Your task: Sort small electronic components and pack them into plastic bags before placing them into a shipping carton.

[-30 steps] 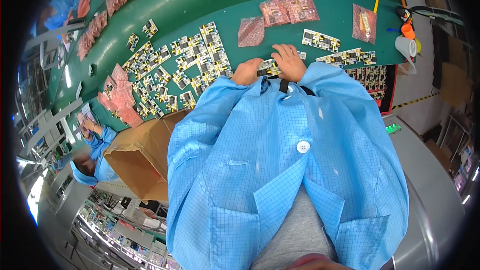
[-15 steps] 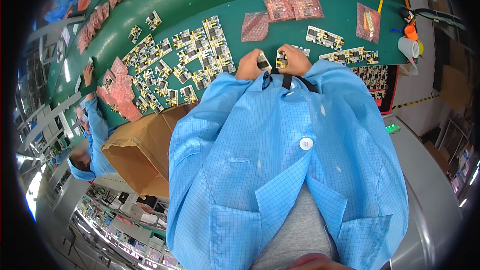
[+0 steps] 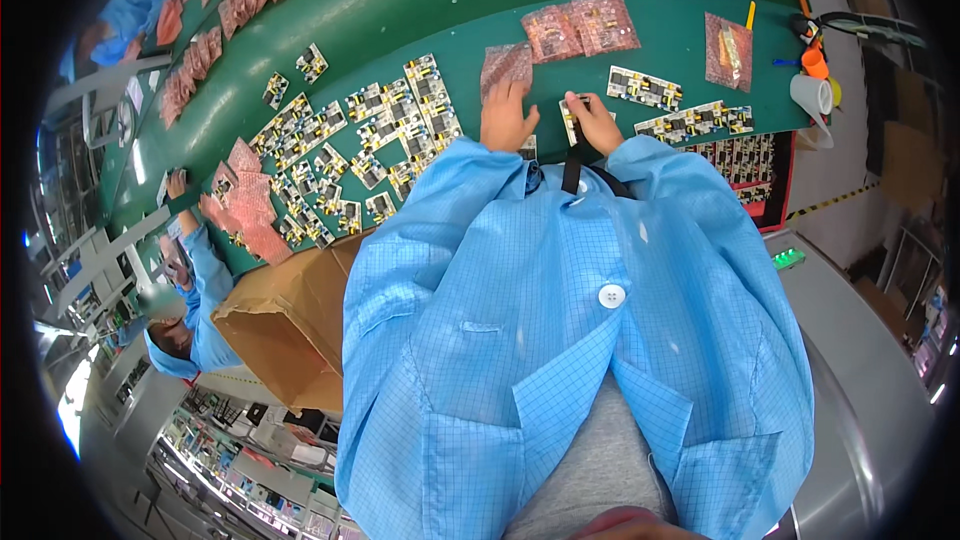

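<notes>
My left hand (image 3: 508,120) lies over the near edge of a pink bubble-wrap bag (image 3: 507,64), fingers stretched out and touching it. A small circuit board (image 3: 529,147) shows just below that hand, partly hidden by my sleeve. With my right hand (image 3: 598,126) I grip a white-edged circuit board (image 3: 571,123) between thumb and fingers. Beyond it is a panel of joined boards (image 3: 645,89), and a second board strip (image 3: 695,123) lies to its right. More pink bubble-wrap bags (image 3: 580,28) sit at the back, boards showing through.
Many loose boards (image 3: 390,120) cover the green table (image 3: 440,30) on the left, beside pink bags (image 3: 245,202). A cardboard box (image 3: 290,315) stands at the near left. A co-worker in blue (image 3: 205,270) reaches in there. A red tray of boards (image 3: 745,165) and a white cup (image 3: 810,95) are right.
My left hand has let go of its small board and moved forward onto the bubble-wrap bag. My right hand still grips a board, now turned to show its long edge.
</notes>
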